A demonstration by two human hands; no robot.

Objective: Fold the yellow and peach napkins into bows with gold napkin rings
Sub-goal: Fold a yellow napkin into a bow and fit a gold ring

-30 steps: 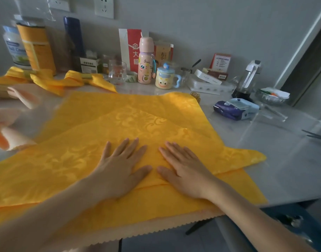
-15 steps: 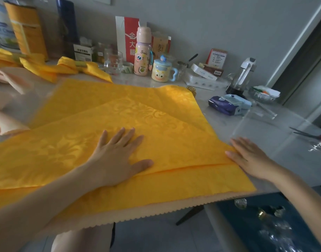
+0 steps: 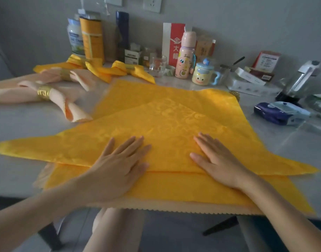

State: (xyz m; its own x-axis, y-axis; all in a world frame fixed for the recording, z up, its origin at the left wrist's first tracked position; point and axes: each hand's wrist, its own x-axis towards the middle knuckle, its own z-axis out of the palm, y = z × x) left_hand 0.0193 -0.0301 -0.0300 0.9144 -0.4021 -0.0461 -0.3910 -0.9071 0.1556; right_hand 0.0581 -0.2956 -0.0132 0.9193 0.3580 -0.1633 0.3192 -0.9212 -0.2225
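Your left hand [image 3: 118, 166] and right hand [image 3: 217, 160] are lying flat, fingers straight and gripping nothing, on the yellow napkin [image 3: 156, 124]. It is a glossy damask cloth folded into a wide triangle at the near edge of the table [image 3: 287, 139]. Your right hand has come back from the right corner. A peach napkin [image 3: 174, 207] with a zigzag edge is peeking out underneath.

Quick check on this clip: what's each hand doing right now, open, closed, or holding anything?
Left hand: open, flat on the folded yellow napkin, holding nothing.
Right hand: open, flat on the same napkin, holding nothing.
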